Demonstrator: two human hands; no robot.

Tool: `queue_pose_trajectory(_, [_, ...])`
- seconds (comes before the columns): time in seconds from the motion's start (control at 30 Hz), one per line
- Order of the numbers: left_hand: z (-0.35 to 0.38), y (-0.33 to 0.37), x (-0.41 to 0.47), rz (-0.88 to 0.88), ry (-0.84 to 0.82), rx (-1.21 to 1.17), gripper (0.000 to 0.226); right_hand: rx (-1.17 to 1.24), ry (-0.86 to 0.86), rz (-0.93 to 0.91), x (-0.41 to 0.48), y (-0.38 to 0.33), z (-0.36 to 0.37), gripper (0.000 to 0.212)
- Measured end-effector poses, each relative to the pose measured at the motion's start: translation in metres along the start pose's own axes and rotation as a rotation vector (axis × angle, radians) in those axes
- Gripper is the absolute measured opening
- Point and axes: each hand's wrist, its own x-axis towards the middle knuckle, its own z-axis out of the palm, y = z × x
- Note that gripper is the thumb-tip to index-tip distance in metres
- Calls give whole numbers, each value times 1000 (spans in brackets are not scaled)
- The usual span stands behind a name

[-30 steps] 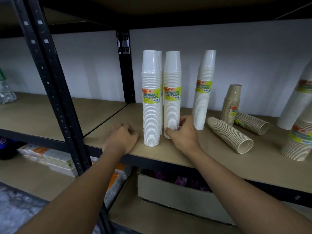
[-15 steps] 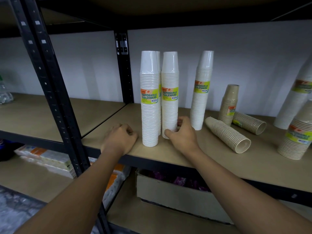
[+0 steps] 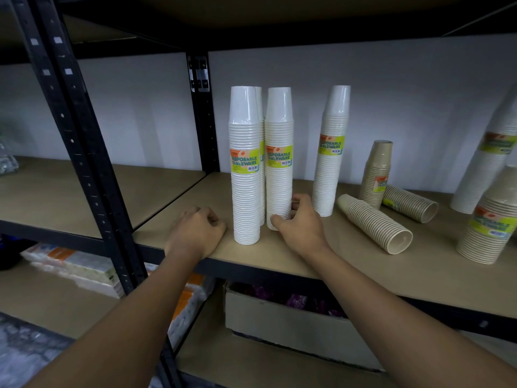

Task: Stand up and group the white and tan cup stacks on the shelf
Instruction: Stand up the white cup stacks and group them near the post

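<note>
White cup stack [image 3: 279, 158] stands upright on the wooden shelf [image 3: 307, 259], long axis vertical, cup bottoms up; the right hand [image 3: 302, 225] curls thumb and fingers round its base. Just left of it a second white stack [image 3: 245, 177] stands equally upright, a third partly hidden behind the pair. The left hand [image 3: 195, 232] rests fisted on the shelf edge, holding nothing. To the right, apart, a leaning white stack [image 3: 331, 163] tilts slightly near the wall. Beyond it one upright tan stack [image 3: 376, 172] stands, and two lying tan stacks [image 3: 375, 224] point their mouths front-right
</note>
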Motion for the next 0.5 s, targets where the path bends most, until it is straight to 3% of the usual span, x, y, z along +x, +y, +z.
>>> queue_pose_trajectory(0.5, [2, -4, 2, 4, -17, -9, 31, 62, 1, 51, -1, 0, -3, 61])
